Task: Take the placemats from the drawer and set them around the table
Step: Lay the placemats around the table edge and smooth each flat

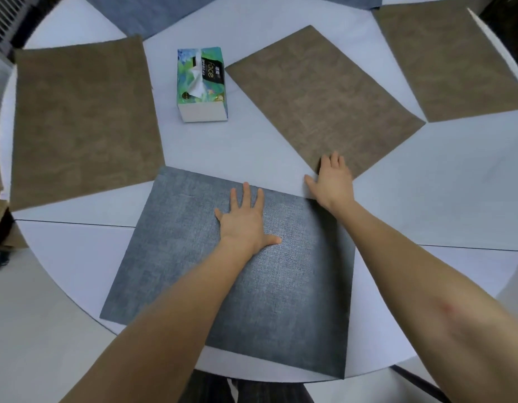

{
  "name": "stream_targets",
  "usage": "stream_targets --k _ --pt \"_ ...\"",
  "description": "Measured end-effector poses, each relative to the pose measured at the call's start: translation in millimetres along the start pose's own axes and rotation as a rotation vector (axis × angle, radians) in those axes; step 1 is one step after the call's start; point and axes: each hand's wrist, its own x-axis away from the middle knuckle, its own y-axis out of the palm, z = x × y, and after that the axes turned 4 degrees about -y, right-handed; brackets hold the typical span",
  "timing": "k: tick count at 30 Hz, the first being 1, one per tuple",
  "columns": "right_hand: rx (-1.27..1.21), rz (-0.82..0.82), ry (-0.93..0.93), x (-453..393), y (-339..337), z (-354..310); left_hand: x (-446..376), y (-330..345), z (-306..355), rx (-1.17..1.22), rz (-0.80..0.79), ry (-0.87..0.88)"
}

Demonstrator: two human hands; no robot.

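Head view: a round white tabletop (411,181) seen from above, with both bare arms reaching over its near edge.
Left hand (246,219): flat, fingers spread and straight, palm pressing on the blue-grey placemat (193,257); it grips nothing.
Right hand (333,181): also flat with straight fingers, resting where the far right corner of the blue-grey placemat comes close to the near corner of a brown placemat (318,106); the fingertips lie on the brown one.
Blue-grey placemat: lies at the near edge of the tabletop, a little turned, its near right corner reaching the rim.
Other placemats: one brown placemat (83,123) at the left edge, another brown placemat (452,59) at the far right edge, and a blue placemat (153,13) at the far edge, partly cut off by the picture.
Handling, my judgement: the placemats look thin, light and flexible, with a woven surface; probably they slide easily on the smooth top, so a flat palm can push or turn them, and a pinch at a corner or edge can lift them.
Tissue box (201,85): stands near the middle of the tabletop, between the left and the middle brown placemats; one white tissue sticks out from its top opening.
Drawer: not visible.
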Motion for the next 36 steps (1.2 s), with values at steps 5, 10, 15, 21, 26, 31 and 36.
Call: stream_targets --k 5,10,15,21,26,31,36 --pt "0.188 -0.052 -0.062 -19.9 -15.2 -10.5 0.5 -0.4 -2.4 -0.019 0.026 0.015" --pt "0.314 -0.136 -0.093 -23.1 -19.9 -28.1 0.4 0.3 -4.7 -0.052 0.027 0.032" --pt "0.371 -0.196 -0.162 -9.7 -39.9 -30.3 -8.9 -24.9 -11.1 -0.029 0.018 0.081" --pt "0.277 -0.086 -0.030 0.2 -86.5 -21.0 -37.8 -73.1 -33.2 0.098 -0.070 0.184" --pt "0.246 0.309 -0.052 12.5 -133.2 1.7 -49.6 -127.6 -10.2 0.201 0.179 0.337" --pt "0.239 0.495 -0.069 32.3 -162.0 38.3 -47.5 -162.8 44.4 0.080 0.276 0.415" --pt "0.087 0.710 -0.143 31.0 -197.1 95.1 -63.5 -176.4 96.1 0.002 0.360 0.365"
